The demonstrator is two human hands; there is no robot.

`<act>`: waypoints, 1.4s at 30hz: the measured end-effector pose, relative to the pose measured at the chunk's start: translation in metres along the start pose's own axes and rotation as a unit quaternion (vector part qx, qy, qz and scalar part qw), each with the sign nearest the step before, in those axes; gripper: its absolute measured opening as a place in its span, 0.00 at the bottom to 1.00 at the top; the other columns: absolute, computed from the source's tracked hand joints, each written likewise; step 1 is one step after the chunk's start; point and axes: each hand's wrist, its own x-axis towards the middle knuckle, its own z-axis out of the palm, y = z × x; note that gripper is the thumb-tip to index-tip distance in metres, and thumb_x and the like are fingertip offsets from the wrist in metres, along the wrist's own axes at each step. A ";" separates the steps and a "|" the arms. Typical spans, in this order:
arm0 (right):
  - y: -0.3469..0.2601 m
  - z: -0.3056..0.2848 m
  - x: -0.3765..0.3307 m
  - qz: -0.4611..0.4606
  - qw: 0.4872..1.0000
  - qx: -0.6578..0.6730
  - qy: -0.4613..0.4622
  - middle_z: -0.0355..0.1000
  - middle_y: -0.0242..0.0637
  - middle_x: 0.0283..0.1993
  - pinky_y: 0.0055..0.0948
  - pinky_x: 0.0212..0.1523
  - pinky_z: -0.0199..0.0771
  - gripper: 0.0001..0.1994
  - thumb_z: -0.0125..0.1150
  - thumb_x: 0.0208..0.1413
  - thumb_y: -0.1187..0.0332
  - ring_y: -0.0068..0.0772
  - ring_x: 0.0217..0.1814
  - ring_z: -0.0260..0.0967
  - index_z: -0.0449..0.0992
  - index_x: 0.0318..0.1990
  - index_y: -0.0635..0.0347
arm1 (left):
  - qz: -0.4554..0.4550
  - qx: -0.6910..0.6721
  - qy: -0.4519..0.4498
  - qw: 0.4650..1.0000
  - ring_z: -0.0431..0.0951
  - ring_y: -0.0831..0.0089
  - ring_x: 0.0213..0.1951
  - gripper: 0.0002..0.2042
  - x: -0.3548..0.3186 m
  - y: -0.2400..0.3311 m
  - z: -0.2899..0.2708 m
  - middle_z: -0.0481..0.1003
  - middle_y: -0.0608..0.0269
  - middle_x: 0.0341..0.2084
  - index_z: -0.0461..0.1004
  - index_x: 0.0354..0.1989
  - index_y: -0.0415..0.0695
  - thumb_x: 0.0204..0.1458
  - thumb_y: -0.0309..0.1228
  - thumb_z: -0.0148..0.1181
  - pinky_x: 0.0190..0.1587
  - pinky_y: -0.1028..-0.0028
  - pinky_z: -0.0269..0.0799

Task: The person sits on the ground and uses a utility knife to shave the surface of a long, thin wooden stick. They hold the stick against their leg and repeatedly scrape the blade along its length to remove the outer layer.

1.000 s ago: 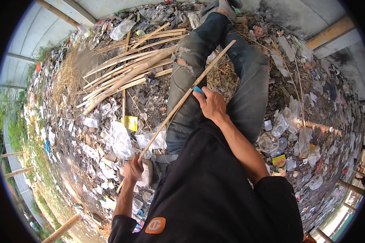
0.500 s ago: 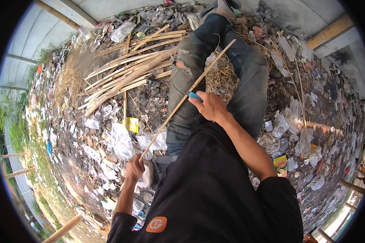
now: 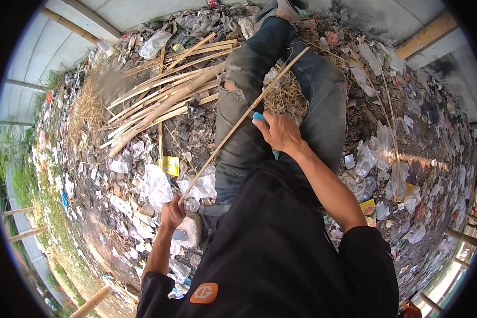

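1. While it lies across the person's lap, the stick (image 3: 238,123) runs from lower left up to upper right.
2. The left hand (image 3: 172,212) grips its lower end.
3. The right hand (image 3: 280,132), closed on a blue tool (image 3: 258,115), meets it mid-length, over the jeans (image 3: 244,106).
4. A bamboo pile (image 3: 164,100) lies left.

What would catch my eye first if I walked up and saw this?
Probably the long bamboo strip slanting across the person's jeans, gripped low by the left hand while the right hand presses a blue-handled tool against it. Next, the pile of split bamboo at upper left, lying on ground strewn with plastic litter.
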 end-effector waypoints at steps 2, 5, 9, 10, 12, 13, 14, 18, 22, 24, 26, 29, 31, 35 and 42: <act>0.001 -0.016 0.007 0.019 0.999 -0.037 0.030 0.77 0.55 0.26 0.58 0.35 0.75 0.28 0.49 0.71 0.42 0.65 0.33 0.77 0.73 0.35 0.61 | -0.015 -0.003 -0.011 1.000 0.75 0.31 0.25 0.09 0.005 0.004 0.001 0.73 0.37 0.19 0.69 0.38 0.43 0.68 0.34 0.49 0.27 0.41 0.69; -0.024 0.002 0.001 -0.003 1.000 -0.019 0.019 0.76 0.55 0.25 0.58 0.33 0.75 0.27 0.49 0.72 0.43 0.64 0.29 0.77 0.74 0.35 0.61 | -0.005 -0.030 -0.007 0.999 0.75 0.30 0.26 0.10 0.005 0.012 0.008 0.72 0.36 0.19 0.70 0.37 0.42 0.69 0.34 0.49 0.27 0.41 0.69; -0.027 0.018 -0.004 -0.007 0.999 -0.038 0.033 0.76 0.55 0.23 0.57 0.29 0.76 0.28 0.48 0.72 0.43 0.63 0.28 0.77 0.74 0.34 0.61 | -0.001 -0.049 -0.005 0.999 0.75 0.30 0.25 0.11 -0.003 0.013 0.013 0.72 0.37 0.19 0.69 0.36 0.41 0.69 0.34 0.48 0.27 0.42 0.68; -0.016 0.008 0.010 0.013 0.997 -0.042 0.060 0.76 0.54 0.22 0.56 0.29 0.76 0.28 0.48 0.72 0.43 0.63 0.28 0.78 0.74 0.34 0.62 | -0.009 -0.051 -0.003 0.999 0.75 0.30 0.25 0.11 -0.003 0.011 0.015 0.72 0.37 0.19 0.69 0.36 0.41 0.70 0.34 0.48 0.27 0.42 0.68; -0.010 -0.017 0.021 0.033 0.996 -0.040 0.078 0.76 0.54 0.22 0.54 0.28 0.77 0.29 0.49 0.72 0.44 0.61 0.28 0.78 0.75 0.31 0.63 | -0.015 -0.045 -0.009 0.999 0.74 0.30 0.25 0.12 0.007 0.020 0.015 0.72 0.37 0.19 0.69 0.36 0.41 0.70 0.35 0.47 0.27 0.43 0.69; -0.018 -0.014 0.022 0.046 0.994 -0.024 0.092 0.76 0.54 0.22 0.54 0.28 0.77 0.28 0.50 0.72 0.44 0.61 0.27 0.78 0.75 0.31 0.62 | -0.013 -0.051 -0.007 0.999 0.74 0.30 0.24 0.12 0.014 0.022 0.017 0.72 0.37 0.19 0.69 0.35 0.42 0.70 0.35 0.46 0.27 0.44 0.69; -0.028 -0.009 0.021 0.059 0.993 -0.008 0.106 0.76 0.54 0.22 0.54 0.28 0.77 0.27 0.51 0.71 0.44 0.61 0.27 0.78 0.75 0.31 0.61 | -0.011 -0.057 -0.005 0.998 0.74 0.31 0.24 0.12 0.016 0.024 0.020 0.72 0.37 0.19 0.69 0.35 0.42 0.70 0.35 0.46 0.27 0.44 0.69; -0.024 0.008 0.009 -0.018 0.996 -0.081 0.020 0.72 0.56 0.19 0.59 0.31 0.75 0.25 0.51 0.72 0.46 0.67 0.26 0.76 0.71 0.33 0.61 | -0.022 -0.050 -0.014 0.998 0.74 0.31 0.24 0.13 0.007 0.017 0.021 0.71 0.37 0.18 0.69 0.36 0.41 0.70 0.36 0.45 0.26 0.44 0.69; 0.073 -0.121 0.058 0.154 0.930 0.022 0.332 0.71 0.57 0.24 0.53 0.30 0.67 0.31 0.47 0.75 0.45 0.62 0.27 0.73 0.76 0.34 0.70 | 0.003 -0.062 0.002 0.998 0.76 0.33 0.24 0.13 -0.034 -0.016 0.032 0.71 0.38 0.17 0.71 0.37 0.40 0.70 0.35 0.45 0.26 0.46 0.69; 0.035 -0.123 0.048 0.110 0.960 0.021 0.256 0.75 0.58 0.24 0.54 0.30 0.71 0.31 0.46 0.75 0.46 0.64 0.30 0.77 0.76 0.35 0.69 | -0.016 -0.078 0.019 0.997 0.75 0.33 0.24 0.14 -0.039 0.002 0.037 0.70 0.38 0.17 0.70 0.34 0.39 0.70 0.35 0.46 0.26 0.47 0.68; -0.009 -0.096 0.033 0.037 0.986 0.039 0.160 0.74 0.57 0.23 0.53 0.30 0.72 0.30 0.47 0.75 0.46 0.64 0.29 0.77 0.76 0.36 0.69 | -0.009 -0.087 0.017 0.996 0.74 0.31 0.25 0.15 -0.035 -0.003 0.052 0.69 0.37 0.17 0.68 0.32 0.39 0.70 0.35 0.45 0.26 0.47 0.68; -0.044 -0.047 0.011 -0.009 1.000 -0.013 0.019 0.75 0.55 0.22 0.55 0.29 0.75 0.28 0.49 0.73 0.45 0.64 0.27 0.77 0.75 0.35 0.66 | -0.014 -0.087 0.010 0.996 0.73 0.30 0.25 0.15 -0.027 0.002 0.048 0.69 0.36 0.17 0.67 0.31 0.40 0.70 0.36 0.45 0.26 0.46 0.67; -0.055 -0.023 -0.005 -0.045 0.998 -0.031 -0.030 0.74 0.54 0.20 0.56 0.27 0.75 0.27 0.50 0.72 0.45 0.63 0.25 0.76 0.73 0.34 0.63 | -0.015 -0.083 0.008 0.996 0.73 0.30 0.24 0.16 -0.028 -0.001 0.043 0.69 0.36 0.17 0.67 0.31 0.40 0.70 0.36 0.45 0.26 0.46 0.67; -0.044 0.007 -0.011 -0.076 0.995 -0.033 -0.052 0.74 0.54 0.19 0.58 0.26 0.73 0.26 0.51 0.72 0.45 0.63 0.25 0.76 0.71 0.33 0.62 | -0.022 -0.071 0.000 0.997 0.73 0.31 0.24 0.16 -0.026 -0.012 0.039 0.69 0.37 0.17 0.67 0.31 0.41 0.71 0.36 0.45 0.26 0.46 0.67; 0.026 -0.071 0.074 0.086 0.988 -0.013 0.129 0.78 0.61 0.32 0.58 0.42 0.77 0.31 0.45 0.73 0.42 0.68 0.41 0.78 0.79 0.40 0.67 | -0.003 -0.070 0.018 0.997 0.74 0.31 0.24 0.14 -0.030 -0.022 0.041 0.70 0.38 0.17 0.69 0.34 0.41 0.70 0.36 0.45 0.26 0.45 0.67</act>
